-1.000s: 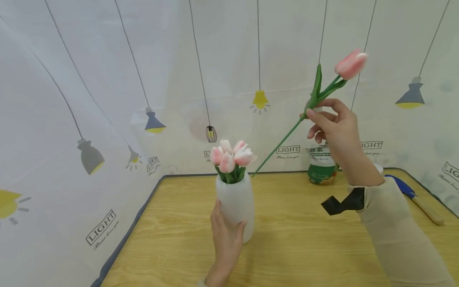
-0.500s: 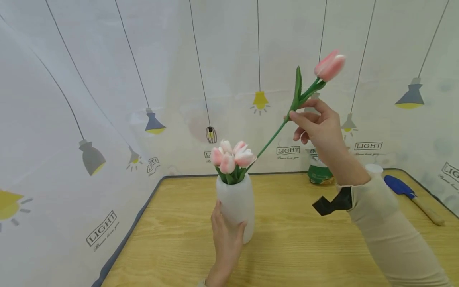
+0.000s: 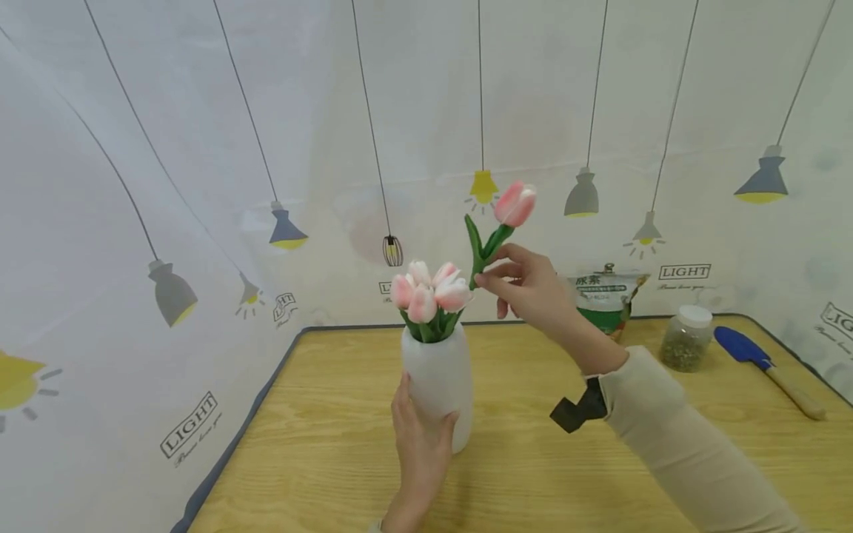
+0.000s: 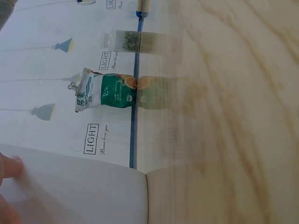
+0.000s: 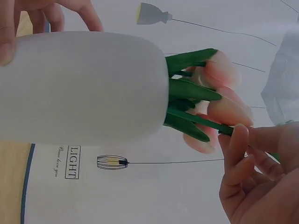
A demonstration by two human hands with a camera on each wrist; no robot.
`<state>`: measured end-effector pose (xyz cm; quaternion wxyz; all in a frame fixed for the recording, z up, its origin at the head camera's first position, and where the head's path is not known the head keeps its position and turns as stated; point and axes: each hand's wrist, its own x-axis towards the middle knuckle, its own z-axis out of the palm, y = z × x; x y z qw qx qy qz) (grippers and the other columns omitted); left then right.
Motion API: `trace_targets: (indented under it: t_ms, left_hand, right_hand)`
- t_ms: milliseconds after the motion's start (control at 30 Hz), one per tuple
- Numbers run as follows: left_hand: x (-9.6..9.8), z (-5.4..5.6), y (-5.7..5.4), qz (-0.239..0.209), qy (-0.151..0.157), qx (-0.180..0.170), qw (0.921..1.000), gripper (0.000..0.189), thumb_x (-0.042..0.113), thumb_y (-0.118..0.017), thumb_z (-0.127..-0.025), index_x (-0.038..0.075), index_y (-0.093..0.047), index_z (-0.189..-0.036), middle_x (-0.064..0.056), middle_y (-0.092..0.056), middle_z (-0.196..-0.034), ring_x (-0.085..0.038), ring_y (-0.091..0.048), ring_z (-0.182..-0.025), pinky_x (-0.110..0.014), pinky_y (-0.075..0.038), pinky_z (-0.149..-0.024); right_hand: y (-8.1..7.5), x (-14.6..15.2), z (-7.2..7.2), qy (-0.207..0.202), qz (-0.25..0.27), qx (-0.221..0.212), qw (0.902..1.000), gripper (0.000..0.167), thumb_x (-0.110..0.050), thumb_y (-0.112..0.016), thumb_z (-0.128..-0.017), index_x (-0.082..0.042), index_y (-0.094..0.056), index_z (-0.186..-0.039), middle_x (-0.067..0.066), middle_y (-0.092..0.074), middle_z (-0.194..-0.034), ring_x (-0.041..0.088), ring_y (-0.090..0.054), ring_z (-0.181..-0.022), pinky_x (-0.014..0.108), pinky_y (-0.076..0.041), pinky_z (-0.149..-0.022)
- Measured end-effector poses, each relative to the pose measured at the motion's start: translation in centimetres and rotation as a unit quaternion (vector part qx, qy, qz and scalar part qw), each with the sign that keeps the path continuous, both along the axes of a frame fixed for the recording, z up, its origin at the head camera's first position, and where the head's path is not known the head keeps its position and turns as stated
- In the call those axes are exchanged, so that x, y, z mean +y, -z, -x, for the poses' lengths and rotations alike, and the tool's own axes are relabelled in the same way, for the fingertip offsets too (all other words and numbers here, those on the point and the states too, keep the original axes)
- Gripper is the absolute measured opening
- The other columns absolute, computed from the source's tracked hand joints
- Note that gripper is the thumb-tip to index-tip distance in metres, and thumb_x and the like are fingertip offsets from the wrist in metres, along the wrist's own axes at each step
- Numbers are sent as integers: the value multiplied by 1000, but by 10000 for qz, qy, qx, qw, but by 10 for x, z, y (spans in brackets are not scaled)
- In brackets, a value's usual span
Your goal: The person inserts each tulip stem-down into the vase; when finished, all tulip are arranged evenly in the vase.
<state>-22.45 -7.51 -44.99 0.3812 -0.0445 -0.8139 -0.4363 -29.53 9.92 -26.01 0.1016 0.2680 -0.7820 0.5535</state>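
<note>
A white vase (image 3: 436,385) stands on the wooden table, holding several pink-and-white tulips (image 3: 423,302) with green leaves. My left hand (image 3: 421,444) grips the vase low on its body, thumb on one side and fingers on the other. Between thumb and fingers, my right hand (image 3: 533,289) pinches the stem of a single pink tulip (image 3: 515,205), up and to the right of the bunch. In the right wrist view, this tulip's green stem (image 5: 198,120) runs from the pinching fingertips into the vase mouth; the lower end is hidden inside.
At the back right stands a green-and-white bag (image 3: 606,300) with a clip on top. Beside it are a white-lidded jar (image 3: 686,340) of dark bits and a blue trowel (image 3: 766,366) with a wooden handle. A lamp-printed sheet (image 3: 320,148) hangs behind the table (image 3: 546,459).
My right hand has moved left and down with the single tulip, bringing its stem into the vase mouth. The jar and bag now show more fully. The left hand has stayed on the vase.
</note>
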Motion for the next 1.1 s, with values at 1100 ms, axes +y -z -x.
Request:
trace_targets:
  t_ms: [1100]
  left_hand:
    - [1,3,2,159,-124,226,9995,91,15,-75,-67,9,-20,-140,-19,-37,-129,-35,-40,-117,-54,-42,-88]
  right_hand:
    - [44,-38,-3,344,-351,-627,9968,17,-9,-60,-79,3,-61,-90,16,-61,-84,11,-52,-52,24,-44,-48]
